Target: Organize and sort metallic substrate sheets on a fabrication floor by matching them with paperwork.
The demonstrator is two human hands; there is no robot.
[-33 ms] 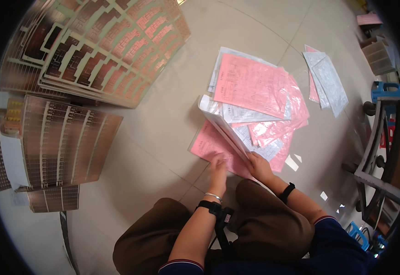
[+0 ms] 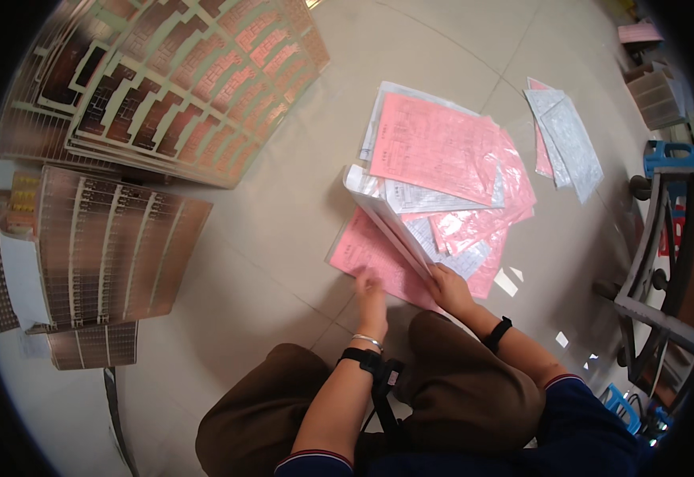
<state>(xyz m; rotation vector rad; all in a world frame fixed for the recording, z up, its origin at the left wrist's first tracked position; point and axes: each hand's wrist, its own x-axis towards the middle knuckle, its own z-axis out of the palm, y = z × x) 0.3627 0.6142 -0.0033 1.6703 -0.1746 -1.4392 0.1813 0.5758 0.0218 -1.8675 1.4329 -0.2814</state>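
My right hand (image 2: 450, 288) is closed on the near end of a sheaf of plastic document sleeves (image 2: 391, 219), which is lifted on edge and leans over the pile. Beneath it lies a pink form in a clear sleeve (image 2: 375, 258). My left hand (image 2: 370, 284) is at that form's near left edge; its fingers are bent and slightly blurred, so their grip cannot be made out. Beyond and to the right of the sheaf, more pink forms (image 2: 442, 147) and white printed sheets (image 2: 422, 195) in glossy sleeves lie fanned over the floor.
Large copper-patterned circuit panels (image 2: 196, 87) stand stacked at the far left, with more copper panels (image 2: 116, 246) nearer. Another small group of sleeves (image 2: 566, 135) lies on the floor to the right. A wheeled metal frame (image 2: 641, 270) stands at the right edge. Paper scraps (image 2: 507, 282) lie nearby.
My left hand has shifted slightly to the left along the edge of the pink form. My right hand and the lifted sheaf stay in place.
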